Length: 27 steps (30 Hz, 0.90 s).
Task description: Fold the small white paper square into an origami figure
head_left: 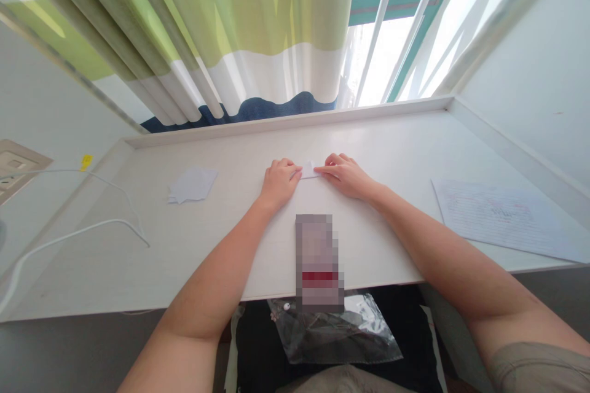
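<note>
A small white piece of folded paper point(310, 169) lies on the white desk between my two hands. My left hand point(280, 183) pinches its left end between thumb and fingers. At its right end, my right hand point(345, 175) holds the paper with its fingertips, the other fingers curled. The paper rises to a small peak in the middle. Nearer to me on the desk is a pixelated oblong object point(318, 252), its details hidden. A loose stack of white paper pieces point(192, 185) rests to the left of my left hand.
Written sheets point(502, 215) lie at the desk's right side. White cables point(78, 233) cross its left end near a wall socket point(18, 166). A clear plastic bag point(341, 338) lies below the front edge. A raised rim point(295, 123) runs along the back, before the curtain.
</note>
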Motion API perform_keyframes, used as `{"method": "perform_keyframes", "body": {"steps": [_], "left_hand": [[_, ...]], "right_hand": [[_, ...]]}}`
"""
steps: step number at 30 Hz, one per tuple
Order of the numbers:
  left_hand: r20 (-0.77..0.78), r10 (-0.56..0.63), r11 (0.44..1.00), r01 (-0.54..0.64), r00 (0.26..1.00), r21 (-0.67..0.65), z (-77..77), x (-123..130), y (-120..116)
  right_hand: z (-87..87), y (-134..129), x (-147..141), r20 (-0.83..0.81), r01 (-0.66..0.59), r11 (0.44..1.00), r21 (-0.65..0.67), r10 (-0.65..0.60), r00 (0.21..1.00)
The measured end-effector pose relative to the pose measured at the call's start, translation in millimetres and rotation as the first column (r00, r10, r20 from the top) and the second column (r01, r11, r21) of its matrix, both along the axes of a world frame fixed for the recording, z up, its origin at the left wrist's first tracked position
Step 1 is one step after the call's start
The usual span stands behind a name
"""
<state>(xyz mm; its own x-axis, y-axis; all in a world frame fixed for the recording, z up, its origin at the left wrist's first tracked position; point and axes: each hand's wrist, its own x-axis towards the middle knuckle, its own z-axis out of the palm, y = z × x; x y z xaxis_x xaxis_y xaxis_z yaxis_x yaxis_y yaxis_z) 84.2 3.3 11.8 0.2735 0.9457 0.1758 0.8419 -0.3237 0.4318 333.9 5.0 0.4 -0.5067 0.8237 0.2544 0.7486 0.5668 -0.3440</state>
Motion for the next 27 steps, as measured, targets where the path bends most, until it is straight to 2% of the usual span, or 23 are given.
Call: {"method": "perform_keyframes", "body": {"steps": [7,15,20,24,27], "left_hand": [[0.029,0.017,1.0,-0.017,0.999,0.019,-4.2,0,2],[0.092,0.052,0.999,-0.051,0.994,-0.007,-3.7,-2,1],[0.153,-0.022,1.0,0.021,0.988,0.013,-2.8,-7,-2],[0.121,-0.086,0.996,0.087,0.989,0.002,-0.5,-11,-2],[0.126,-0.153,0.988,0.156,0.98,-0.011,3.6,-18,0]], "right_hand": [[3.3,-2,-2,0.017,0.032,0.999,-0.023,-0.032,0.999],[-3.5,6,4,-0.243,0.031,0.998,-0.048,-0.042,0.969],[-8.6,9,8,-0.259,0.011,1.0,-0.023,-0.017,0.966],[-4.2,7,10,-0.218,-0.074,0.997,-0.018,0.068,0.974],[0.9,4,13,-0.193,-0.089,0.995,-0.045,0.079,0.978]]}}
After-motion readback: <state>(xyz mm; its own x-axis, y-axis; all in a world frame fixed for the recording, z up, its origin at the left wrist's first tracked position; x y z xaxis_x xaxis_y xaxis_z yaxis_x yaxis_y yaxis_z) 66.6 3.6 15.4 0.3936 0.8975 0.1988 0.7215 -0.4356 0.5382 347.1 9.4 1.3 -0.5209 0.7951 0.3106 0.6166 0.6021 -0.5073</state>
